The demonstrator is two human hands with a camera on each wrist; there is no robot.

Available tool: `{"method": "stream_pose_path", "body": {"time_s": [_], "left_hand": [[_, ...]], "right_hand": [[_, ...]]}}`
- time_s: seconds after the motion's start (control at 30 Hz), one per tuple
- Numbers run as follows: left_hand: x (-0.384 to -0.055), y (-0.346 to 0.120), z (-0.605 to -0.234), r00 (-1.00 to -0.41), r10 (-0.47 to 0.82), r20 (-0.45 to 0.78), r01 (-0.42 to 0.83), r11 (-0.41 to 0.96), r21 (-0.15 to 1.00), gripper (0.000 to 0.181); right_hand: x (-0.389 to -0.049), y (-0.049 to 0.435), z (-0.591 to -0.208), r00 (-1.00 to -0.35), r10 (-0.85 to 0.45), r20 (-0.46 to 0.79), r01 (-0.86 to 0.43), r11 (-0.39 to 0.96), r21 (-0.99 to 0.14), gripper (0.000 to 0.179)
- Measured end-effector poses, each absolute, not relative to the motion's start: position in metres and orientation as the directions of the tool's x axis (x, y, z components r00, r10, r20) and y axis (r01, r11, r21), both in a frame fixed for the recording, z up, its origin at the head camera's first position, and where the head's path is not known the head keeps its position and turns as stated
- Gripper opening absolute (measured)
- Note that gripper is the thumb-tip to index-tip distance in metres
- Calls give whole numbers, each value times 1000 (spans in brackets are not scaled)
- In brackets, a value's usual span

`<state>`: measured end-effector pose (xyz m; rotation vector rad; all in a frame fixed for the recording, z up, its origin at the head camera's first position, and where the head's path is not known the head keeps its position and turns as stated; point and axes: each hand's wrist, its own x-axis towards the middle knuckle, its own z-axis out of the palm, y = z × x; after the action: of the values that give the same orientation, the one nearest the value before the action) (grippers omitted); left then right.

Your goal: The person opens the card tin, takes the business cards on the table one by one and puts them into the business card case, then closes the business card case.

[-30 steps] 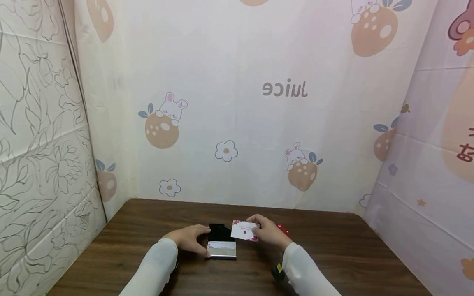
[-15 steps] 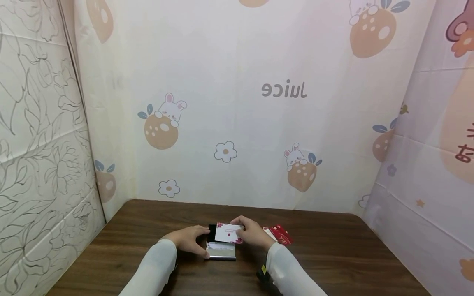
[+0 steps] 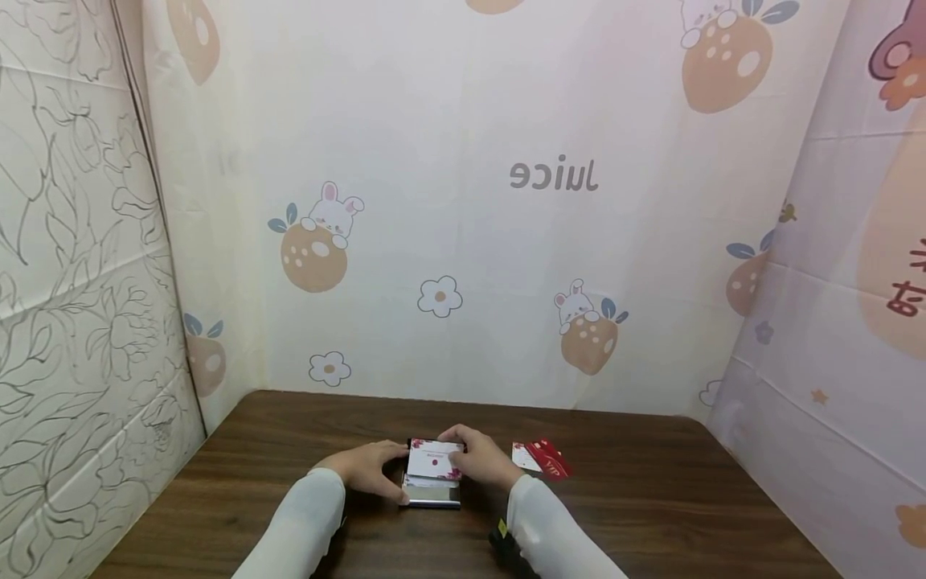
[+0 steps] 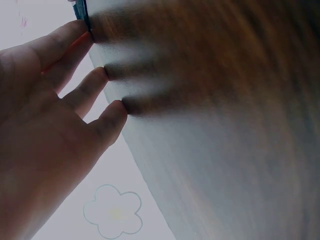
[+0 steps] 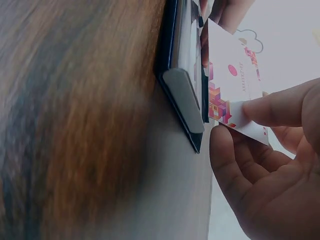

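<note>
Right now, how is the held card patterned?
The printed card is white with pink and orange corner motifs, clearest in right wrist view.

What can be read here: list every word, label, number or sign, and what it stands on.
"Juice", mirrored, on the back wall hanging.
"VIP", on the red card.
White card in the right hand: print too small to read.
Right wall hanging: characters cut off, unreadable.
Card case and second white card: nothing legible.

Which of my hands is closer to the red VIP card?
Your right: the right hand is left of the red VIP card, pinching a white card; the left hand is farther left, at the card case.
</note>
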<state>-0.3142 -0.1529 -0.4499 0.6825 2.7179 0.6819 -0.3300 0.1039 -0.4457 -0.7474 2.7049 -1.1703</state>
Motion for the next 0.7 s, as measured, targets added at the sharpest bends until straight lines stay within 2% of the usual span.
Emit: {"method": "stream_pose_path", "body": {"time_s": [0.23, 0.7], "left_hand": [[-315, -153, -450, -857, 495, -139, 371, 782, 500, 89], [-313, -153, -449, -851, 505, -142, 375, 775, 509, 88]], "right_hand": [[-327, 97, -445, -873, -481, 80, -382, 573, -725, 23], [-328, 96, -451, -870, -488, 70, -399, 612, -683, 24]]}}
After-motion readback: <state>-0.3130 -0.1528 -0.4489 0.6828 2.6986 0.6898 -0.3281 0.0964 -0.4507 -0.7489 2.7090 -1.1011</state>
